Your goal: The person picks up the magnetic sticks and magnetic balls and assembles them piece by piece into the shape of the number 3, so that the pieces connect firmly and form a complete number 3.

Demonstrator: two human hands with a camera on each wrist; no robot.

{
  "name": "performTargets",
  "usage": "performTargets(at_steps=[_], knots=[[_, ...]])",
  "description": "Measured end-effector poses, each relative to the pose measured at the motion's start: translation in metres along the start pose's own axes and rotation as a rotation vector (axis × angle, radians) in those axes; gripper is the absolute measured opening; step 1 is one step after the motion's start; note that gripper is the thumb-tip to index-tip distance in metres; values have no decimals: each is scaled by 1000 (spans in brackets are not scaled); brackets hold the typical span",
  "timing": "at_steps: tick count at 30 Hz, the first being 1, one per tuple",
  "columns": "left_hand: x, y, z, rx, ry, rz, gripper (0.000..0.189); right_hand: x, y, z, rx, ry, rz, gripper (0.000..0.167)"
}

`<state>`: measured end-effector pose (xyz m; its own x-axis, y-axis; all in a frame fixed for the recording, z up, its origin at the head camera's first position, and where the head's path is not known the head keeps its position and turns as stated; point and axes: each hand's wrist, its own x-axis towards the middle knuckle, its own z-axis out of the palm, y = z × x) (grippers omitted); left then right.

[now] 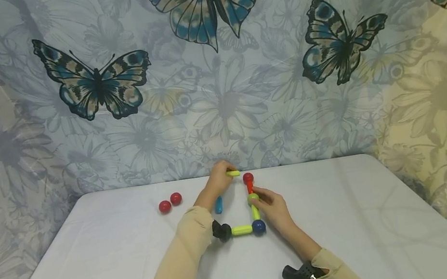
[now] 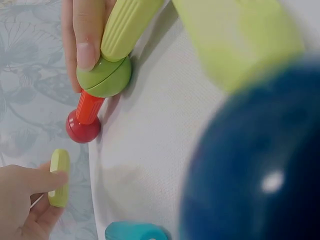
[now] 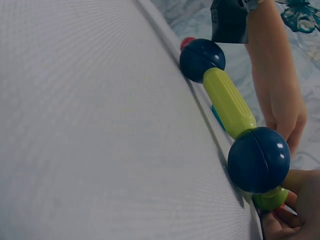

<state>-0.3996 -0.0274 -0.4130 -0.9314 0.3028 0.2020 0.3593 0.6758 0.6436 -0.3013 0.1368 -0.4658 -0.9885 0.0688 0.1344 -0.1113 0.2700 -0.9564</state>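
Yellow faceted rod [image 1: 234, 174] pinched by left hand [image 1: 220, 178]; right hand [image 1: 276, 208] holds seamed green ball [image 2: 106, 79]

6 balls [image 1: 258, 227], 5 rods [image 1: 242, 230]

Apparently no readable text anywhere.

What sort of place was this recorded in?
Likely an indoor play or filming corner: a white table, a butterfly-print backdrop behind it, and a ball-and-rod building toy on top.
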Motion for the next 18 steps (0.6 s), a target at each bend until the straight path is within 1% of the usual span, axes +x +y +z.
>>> performTargets(at_steps=[4, 8, 11, 14, 18], knots=[[2, 0, 3, 11, -9, 7, 23, -1, -1, 1, -5, 7, 3, 43], [3, 0, 6, 0, -38, 10, 26, -1, -1, 1, -7, 11, 2, 43], [4, 1, 9, 13, -56, 9, 26, 0, 0, 2, -7, 9, 2, 43], [5, 1, 12, 42, -62, 6, 26, 0, 1, 1, -6, 7, 3, 44], [5, 0, 14, 48, -65, 3, 26, -1, 1, 0, -15, -10, -13, 44]])
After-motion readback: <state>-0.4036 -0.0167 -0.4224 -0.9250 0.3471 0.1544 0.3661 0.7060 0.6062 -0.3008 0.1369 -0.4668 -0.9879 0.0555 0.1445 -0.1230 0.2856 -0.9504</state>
